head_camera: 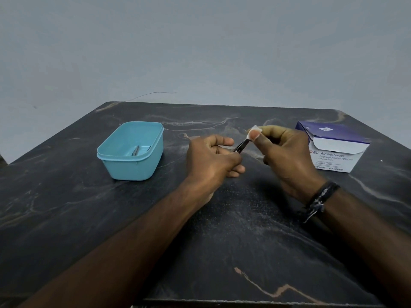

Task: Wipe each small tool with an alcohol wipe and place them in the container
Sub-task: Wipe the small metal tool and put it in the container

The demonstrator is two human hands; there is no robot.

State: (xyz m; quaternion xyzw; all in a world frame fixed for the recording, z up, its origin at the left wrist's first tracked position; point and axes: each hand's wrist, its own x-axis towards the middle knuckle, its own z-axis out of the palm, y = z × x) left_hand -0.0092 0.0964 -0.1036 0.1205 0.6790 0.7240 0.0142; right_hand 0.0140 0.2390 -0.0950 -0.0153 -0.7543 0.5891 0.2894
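My left hand (212,158) grips one end of a small dark metal tool (242,146) above the middle of the table. My right hand (287,156) pinches a white alcohol wipe (253,130) between thumb and forefinger around the tool's other end. A light blue plastic container (131,168) stands to the left of my hands. A small metal tool (135,150) lies on its bottom.
An open purple and white box of alcohol swabs (333,152) sits at the right of the dark marbled table (222,241). A grey wall rises behind the table's far edge. The near edge runs along the bottom of the view.
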